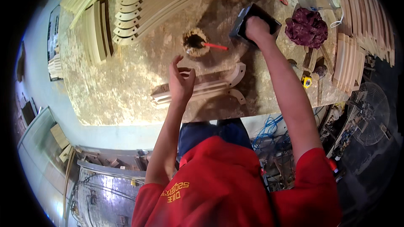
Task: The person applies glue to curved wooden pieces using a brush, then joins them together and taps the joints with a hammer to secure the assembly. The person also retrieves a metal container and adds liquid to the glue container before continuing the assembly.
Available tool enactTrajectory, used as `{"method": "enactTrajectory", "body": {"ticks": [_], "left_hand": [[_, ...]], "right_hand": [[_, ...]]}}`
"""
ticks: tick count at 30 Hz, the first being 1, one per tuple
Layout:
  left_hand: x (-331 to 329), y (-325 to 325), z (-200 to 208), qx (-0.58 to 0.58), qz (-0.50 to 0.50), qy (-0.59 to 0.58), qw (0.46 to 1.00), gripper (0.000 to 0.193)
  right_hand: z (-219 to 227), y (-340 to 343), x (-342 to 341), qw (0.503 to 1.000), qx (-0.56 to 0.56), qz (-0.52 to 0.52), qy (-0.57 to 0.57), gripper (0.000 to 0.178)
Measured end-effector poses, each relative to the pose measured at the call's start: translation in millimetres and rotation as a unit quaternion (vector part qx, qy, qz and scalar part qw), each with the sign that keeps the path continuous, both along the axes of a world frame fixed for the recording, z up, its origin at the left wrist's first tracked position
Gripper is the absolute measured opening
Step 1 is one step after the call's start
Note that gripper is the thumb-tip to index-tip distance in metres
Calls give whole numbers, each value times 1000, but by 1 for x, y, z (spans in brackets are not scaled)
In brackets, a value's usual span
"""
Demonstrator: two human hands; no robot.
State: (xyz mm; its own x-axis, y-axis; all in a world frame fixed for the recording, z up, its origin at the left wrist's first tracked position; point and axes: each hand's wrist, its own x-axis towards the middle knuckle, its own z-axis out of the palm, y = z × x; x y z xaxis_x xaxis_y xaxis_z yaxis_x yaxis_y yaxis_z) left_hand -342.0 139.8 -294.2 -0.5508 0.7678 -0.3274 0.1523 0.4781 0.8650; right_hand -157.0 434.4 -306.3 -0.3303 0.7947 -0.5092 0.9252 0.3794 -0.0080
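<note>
My right hand [257, 29] reaches down into a dark open box [239, 22] at the far right of the worktable; its fingers are hidden inside. My left hand [182, 82] hovers above the table with its fingers loosely bent and apart, and I see nothing in it. Beneath and beside it lie two curved wooden pieces [239, 75], side by side, their hooked ends with holes pointing right. Just beyond the left hand stands a crusted round pot [203, 51] with dark contents. A red stick or brush handle [216, 46] leans out over the pot's rim.
Stacked curved wooden parts [168, 10] fill the far left of the worn table [105, 96]. At right are a crumpled maroon cloth or bag [306, 27], a plastic bottle [313, 0], a yellow tape measure [306, 81] and more wood stacks [348, 63]. A floor fan [368, 113] stands beyond.
</note>
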Motion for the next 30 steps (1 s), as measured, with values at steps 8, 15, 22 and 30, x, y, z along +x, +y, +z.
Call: {"method": "enactTrajectory", "body": {"ticks": [8,15,22,30], "left_hand": [[48,-111,35,-22,-149,224,963,54],[104,-152,42,-52,-119,196,972,55],[136,-175,50,-62,-103,165,979,52],[155,-145,63,-55,14,-62,996,36]], "right_hand": [[14,-4,33,989,-67,114,59,31],[6,-19,40,928,-43,349,125,8],[6,-22,27,882,28,471,-5,18],[86,-19,78,937,-24,259,232,21]]}}
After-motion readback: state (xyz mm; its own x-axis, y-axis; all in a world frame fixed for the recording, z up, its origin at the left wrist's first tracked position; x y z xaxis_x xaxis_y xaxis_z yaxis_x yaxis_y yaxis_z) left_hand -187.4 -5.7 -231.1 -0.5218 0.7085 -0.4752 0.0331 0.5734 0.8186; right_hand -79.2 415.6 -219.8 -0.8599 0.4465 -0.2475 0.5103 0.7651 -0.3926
